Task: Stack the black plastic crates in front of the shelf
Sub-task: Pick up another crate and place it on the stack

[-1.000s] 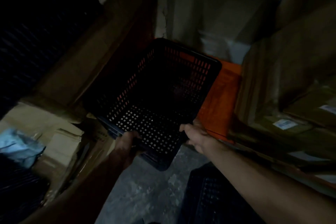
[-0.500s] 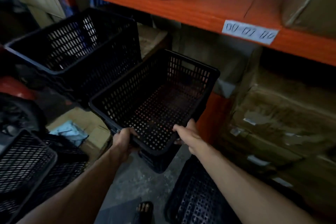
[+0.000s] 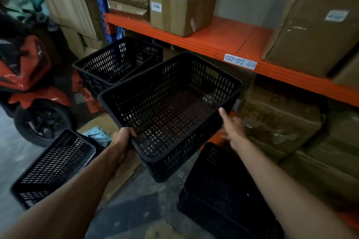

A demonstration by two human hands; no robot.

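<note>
I hold a black perforated plastic crate [image 3: 171, 106] tilted in the air in front of the orange shelf [image 3: 213, 42]. My left hand [image 3: 122, 139] grips its near-left rim. My right hand [image 3: 232, 128] lies against the crate's right outer wall with the thumb raised by the rim; its fingers are blurred. A second black crate [image 3: 116, 62] stands behind, to the left, under the shelf beam. A third crate [image 3: 54, 165] sits tilted on the floor at the lower left. Another black crate [image 3: 223, 190] stands on the floor at the lower right, beneath my right forearm.
Cardboard boxes [image 3: 182, 9] fill the shelf and the space below it at the right [image 3: 281, 122]. A red motorbike [image 3: 29, 75] is parked at the left. Flattened cardboard [image 3: 124, 170] and a blue cloth [image 3: 97, 135] lie on the grey floor.
The crate has come up and swung a little rightward. My right hand slid from the near rim to the crate's right side. The view rose and brightened.
</note>
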